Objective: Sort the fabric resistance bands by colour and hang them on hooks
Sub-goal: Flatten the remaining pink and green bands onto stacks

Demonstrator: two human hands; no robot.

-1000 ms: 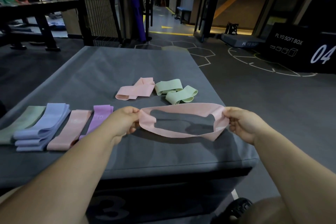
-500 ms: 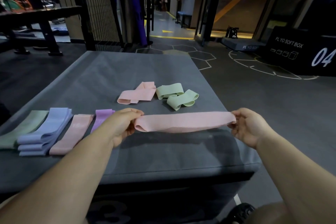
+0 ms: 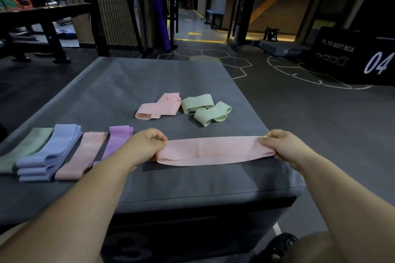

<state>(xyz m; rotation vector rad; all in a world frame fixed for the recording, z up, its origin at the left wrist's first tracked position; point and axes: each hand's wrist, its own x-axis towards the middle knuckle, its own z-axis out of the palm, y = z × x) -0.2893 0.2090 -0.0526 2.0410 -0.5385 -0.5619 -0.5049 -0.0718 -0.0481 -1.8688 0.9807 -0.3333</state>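
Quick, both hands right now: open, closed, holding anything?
Left hand: closed, pinching the left end of the pink band.
Right hand: closed, pinching the right end of the same band.

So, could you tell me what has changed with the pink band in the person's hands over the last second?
The pink band was an open loop a second ago; the left hand and right hand have since pulled its ends apart, so it is now flat and taut. Both hands kept their grip. The sorted row and the loose pink and green bands stayed put.
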